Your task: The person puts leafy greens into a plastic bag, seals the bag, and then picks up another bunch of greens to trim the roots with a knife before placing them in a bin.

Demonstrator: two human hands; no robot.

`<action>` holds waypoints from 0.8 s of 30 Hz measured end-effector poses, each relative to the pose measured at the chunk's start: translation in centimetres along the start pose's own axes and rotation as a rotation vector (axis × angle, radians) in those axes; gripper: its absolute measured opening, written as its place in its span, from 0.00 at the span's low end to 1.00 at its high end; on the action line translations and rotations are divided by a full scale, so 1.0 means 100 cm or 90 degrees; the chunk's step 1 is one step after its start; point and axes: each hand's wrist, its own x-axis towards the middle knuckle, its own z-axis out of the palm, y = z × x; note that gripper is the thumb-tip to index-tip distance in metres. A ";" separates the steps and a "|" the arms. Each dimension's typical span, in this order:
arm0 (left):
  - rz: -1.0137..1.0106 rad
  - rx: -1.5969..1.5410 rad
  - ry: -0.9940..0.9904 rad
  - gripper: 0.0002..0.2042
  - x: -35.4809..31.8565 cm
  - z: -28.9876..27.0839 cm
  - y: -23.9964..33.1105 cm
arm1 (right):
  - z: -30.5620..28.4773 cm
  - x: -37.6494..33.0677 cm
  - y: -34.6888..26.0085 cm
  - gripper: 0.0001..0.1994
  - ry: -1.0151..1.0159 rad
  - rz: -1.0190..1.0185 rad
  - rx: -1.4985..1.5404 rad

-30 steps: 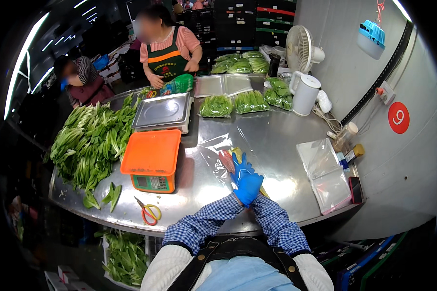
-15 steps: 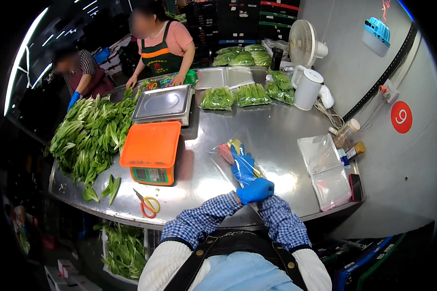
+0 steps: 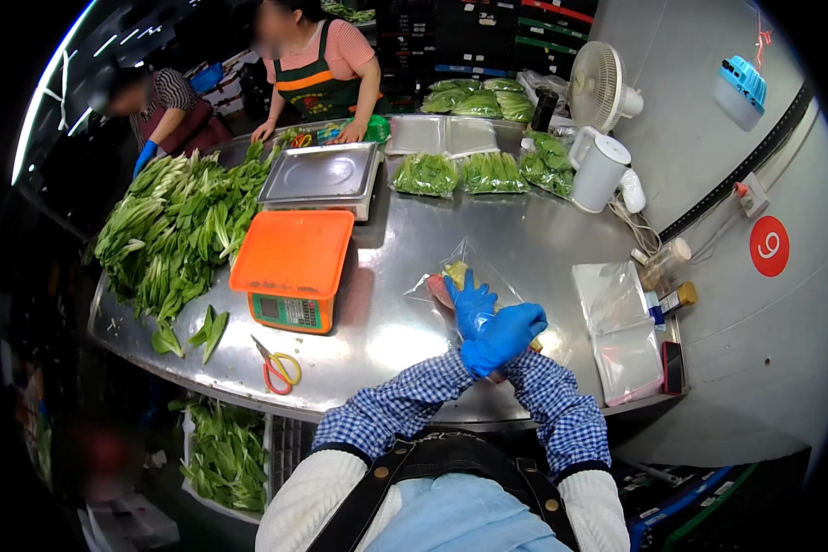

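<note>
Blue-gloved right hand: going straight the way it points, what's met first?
Likely the yellowish piece by the clear plastic bag, just ahead of the right hand; depth is unclear, so they may be touching.

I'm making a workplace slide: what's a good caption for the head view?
Blue-gloved hands meet at a clear bag near an orange scale.

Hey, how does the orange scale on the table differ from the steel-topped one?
The orange scale has a bright orange pan, while the steel-topped scale has a silvery metal one. The orange scale stands nearer the wearer; the steel-topped scale is behind it. The orange scale shows a green keypad panel; no panel is visible on the steel-topped scale. Both rest on the metal table.
</note>
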 end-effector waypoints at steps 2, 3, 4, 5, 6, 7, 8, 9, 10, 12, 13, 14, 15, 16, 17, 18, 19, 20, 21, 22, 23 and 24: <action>-0.006 -0.045 -0.034 0.07 0.004 0.027 -0.006 | -0.026 0.001 0.014 0.28 -0.060 -0.092 -0.068; -0.037 -0.072 -0.075 0.07 0.008 0.035 -0.001 | -0.006 0.002 0.015 0.28 -0.024 -0.115 -0.081; -0.070 -0.098 -0.114 0.07 0.012 0.041 0.002 | -0.004 0.003 0.015 0.28 -0.018 -0.122 -0.066; -0.085 -0.110 -0.131 0.08 0.019 0.045 -0.003 | -0.001 0.005 0.016 0.28 -0.012 -0.128 -0.051; -0.095 -0.122 -0.147 0.08 0.021 0.048 -0.005 | 0.001 0.006 0.018 0.27 -0.006 -0.134 -0.036; -0.105 -0.131 -0.162 0.09 0.025 0.045 -0.005 | -0.010 0.003 0.021 0.27 0.018 -0.153 -0.041; -0.114 -0.140 -0.177 0.09 0.029 0.042 -0.005 | -0.013 0.007 0.022 0.27 -0.029 -0.148 -0.045; -0.080 -0.120 -0.147 0.09 0.037 0.041 -0.002 | -0.015 0.014 0.024 0.27 -0.075 -0.143 -0.049; -0.089 -0.144 -0.164 0.09 0.045 0.037 0.006 | -0.019 0.017 0.028 0.27 -0.125 -0.131 -0.054; -0.116 -0.185 -0.185 0.10 0.055 0.023 0.020 | -0.015 0.014 0.050 0.19 -0.254 -0.151 0.265; -0.092 -0.223 -0.184 0.10 0.058 0.017 0.025 | -0.006 0.019 0.061 0.18 -0.326 -0.194 0.405; -0.090 -0.267 -0.213 0.09 0.065 0.012 0.037 | -0.007 0.018 0.075 0.18 -0.388 -0.222 0.434; -0.063 -0.255 -0.198 0.09 0.070 0.011 0.041 | -0.009 0.021 0.081 0.17 -0.443 -0.259 0.442; -0.041 -0.214 -0.167 0.09 0.075 0.015 0.041 | -0.010 0.023 0.085 0.17 -0.479 -0.290 0.433; -0.006 -0.171 -0.152 0.08 0.080 0.016 0.046 | -0.010 0.024 0.095 0.17 -0.509 -0.306 0.413; -0.006 -0.162 -0.160 0.08 0.083 0.020 0.036 | -0.009 0.026 0.090 0.16 -0.536 -0.340 0.395; -0.089 -0.240 -0.220 0.08 0.083 0.011 0.043 | -0.007 0.026 0.091 0.16 -0.555 -0.356 0.376; -0.035 -0.223 -0.171 0.08 0.086 0.017 0.034 | -0.007 0.027 0.091 0.16 -0.574 -0.376 0.350; 0.025 -0.167 -0.091 0.09 0.087 0.025 0.024 | -0.005 0.029 0.093 0.16 -0.585 -0.391 0.323; 0.021 -0.199 -0.068 0.10 0.080 0.015 0.030 | -0.002 0.032 0.095 0.15 -0.597 -0.402 0.308; 0.062 -0.235 -0.024 0.14 0.071 0.005 0.033 | 0.002 0.036 0.096 0.15 -0.603 -0.415 0.290; 0.105 -0.271 0.017 0.19 0.060 -0.009 0.036 | 0.006 0.038 0.099 0.15 -0.610 -0.425 0.270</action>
